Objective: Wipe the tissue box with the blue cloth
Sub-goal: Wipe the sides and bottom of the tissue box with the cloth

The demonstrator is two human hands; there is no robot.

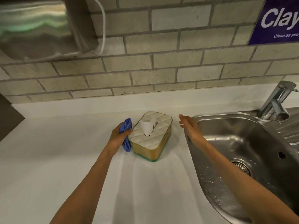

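Note:
The tissue box (149,140) stands on the white counter, with a quilted cream lid, amber sides and a white tissue (147,126) sticking up from its slot. My left hand (119,135) grips the bunched blue cloth (126,135) and presses it against the box's left side. My right hand (190,125) hovers a short way to the right of the box, fingers extended and apart, holding nothing and not touching the box.
A steel sink (246,149) lies right of the box, with a chrome tap (277,101) behind it. The brick wall carries a metal dispenser (40,28) at upper left and a purple sign (278,20) at upper right. White counter (64,151) spreads to the left and front.

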